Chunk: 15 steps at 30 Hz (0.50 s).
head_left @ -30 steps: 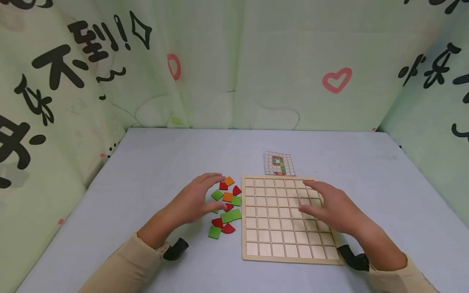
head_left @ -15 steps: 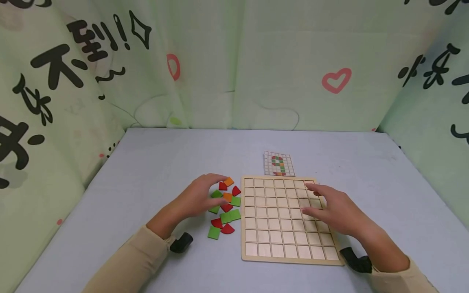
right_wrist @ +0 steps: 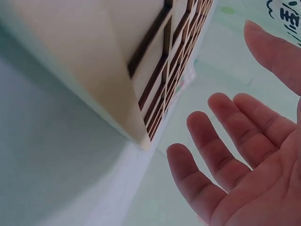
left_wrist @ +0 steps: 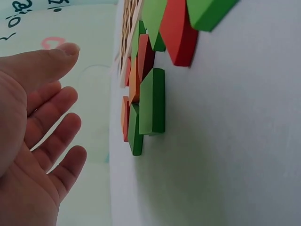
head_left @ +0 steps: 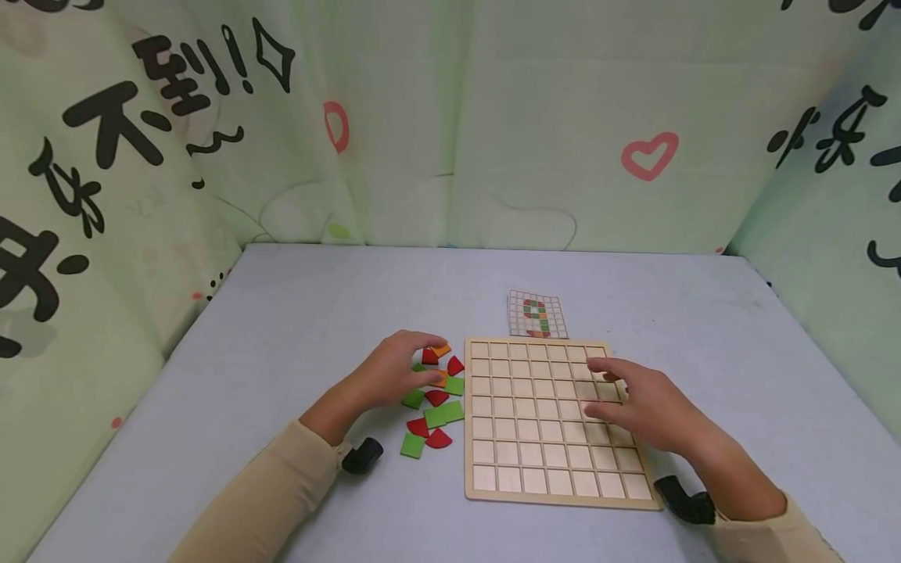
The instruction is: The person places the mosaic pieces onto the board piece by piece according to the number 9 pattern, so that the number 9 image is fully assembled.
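My left hand (head_left: 394, 369) hovers over the far end of a loose cluster of flat pieces, thumb and fingers spread apart and holding nothing. Among them are a green square (head_left: 412, 446), a red quarter-round piece (head_left: 439, 439) and an orange square (head_left: 442, 349) partly hidden by the fingertips. In the left wrist view, a gap separates the palm from the thick green block (left_wrist: 153, 103). My right hand (head_left: 644, 399) is held above the right side of a wooden grid board (head_left: 493, 498); its relaxed fingers hold nothing in the right wrist view.
Behind the board lies a small pattern card (head_left: 537, 314) with a gridded figure in red, green and orange. The white table (head_left: 338, 289) is enclosed by pale green printed curtains (head_left: 535, 141). Black wrist mounts (head_left: 362, 456) sit below both wrists.
My left hand has shifted right and slightly away from me, further over the far pieces. The right hand has drifted slightly to the right. The pieces and board stay put.
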### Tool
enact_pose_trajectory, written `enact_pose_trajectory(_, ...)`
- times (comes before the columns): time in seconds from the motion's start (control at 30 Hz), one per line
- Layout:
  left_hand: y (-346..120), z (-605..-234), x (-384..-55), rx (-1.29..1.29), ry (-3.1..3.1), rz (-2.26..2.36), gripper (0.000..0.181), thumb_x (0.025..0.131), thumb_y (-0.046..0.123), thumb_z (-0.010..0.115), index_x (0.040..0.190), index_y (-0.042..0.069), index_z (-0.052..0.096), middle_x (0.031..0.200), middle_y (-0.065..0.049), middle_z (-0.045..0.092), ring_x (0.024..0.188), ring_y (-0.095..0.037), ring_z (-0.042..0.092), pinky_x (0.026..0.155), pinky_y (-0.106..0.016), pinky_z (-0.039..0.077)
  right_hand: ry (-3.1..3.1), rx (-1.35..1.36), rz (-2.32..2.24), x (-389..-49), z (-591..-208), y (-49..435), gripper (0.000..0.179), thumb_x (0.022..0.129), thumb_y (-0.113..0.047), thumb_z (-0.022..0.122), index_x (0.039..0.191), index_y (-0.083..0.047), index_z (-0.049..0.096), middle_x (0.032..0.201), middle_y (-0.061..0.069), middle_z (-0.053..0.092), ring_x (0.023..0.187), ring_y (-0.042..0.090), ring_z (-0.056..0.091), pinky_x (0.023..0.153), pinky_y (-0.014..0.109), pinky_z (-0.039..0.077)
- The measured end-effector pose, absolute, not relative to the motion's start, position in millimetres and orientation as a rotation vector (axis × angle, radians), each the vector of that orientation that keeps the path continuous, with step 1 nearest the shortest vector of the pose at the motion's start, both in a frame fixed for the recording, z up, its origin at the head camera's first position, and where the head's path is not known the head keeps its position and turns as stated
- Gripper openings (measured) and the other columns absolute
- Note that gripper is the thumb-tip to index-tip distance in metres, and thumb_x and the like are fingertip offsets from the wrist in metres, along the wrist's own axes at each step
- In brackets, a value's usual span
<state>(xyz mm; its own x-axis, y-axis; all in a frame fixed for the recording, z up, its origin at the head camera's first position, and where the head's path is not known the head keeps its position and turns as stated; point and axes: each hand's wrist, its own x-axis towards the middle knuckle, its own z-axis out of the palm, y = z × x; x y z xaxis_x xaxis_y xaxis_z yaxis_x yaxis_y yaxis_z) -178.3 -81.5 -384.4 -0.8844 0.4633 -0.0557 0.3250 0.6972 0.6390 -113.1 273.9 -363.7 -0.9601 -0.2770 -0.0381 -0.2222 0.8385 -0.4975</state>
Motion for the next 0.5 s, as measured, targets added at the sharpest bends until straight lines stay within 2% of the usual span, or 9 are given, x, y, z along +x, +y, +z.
enact_pose_trajectory(0.27, -73, -389, -185, 0.589, 2.699, 0.911, 0.040, 0.092, 0.022, 0.075, 0.129, 0.013, 0.065, 0.122, -0.002, 0.062, 0.120, -0.024, 0.050, 0.095, -0.038, 0.050, 2.904, -0.375, -0.724, -114, -364, 279, 0.064, 0.085, -0.029, 0.079, 0.137, 0.000, 0.055, 0.127, 0.021, 0.061, 0.112, 0.041, 0.058, 0.085, 0.057, 0.047)
enact_pose_trajectory(0.5, -67, -389, -187, 0.521, 2.668, 0.910, 0.039, 0.091, 0.019, 0.076, 0.128, 0.013, 0.065, 0.118, -0.003, 0.060, 0.111, -0.021, 0.051, 0.082, -0.030, 0.054, 2.893, -0.359, -0.691, -113, -366, 283, 0.066, 0.083, -0.026, 0.081, 0.137, 0.001, 0.055, 0.128, 0.019, 0.062, 0.113, 0.039, 0.058, 0.086, 0.054, 0.047)
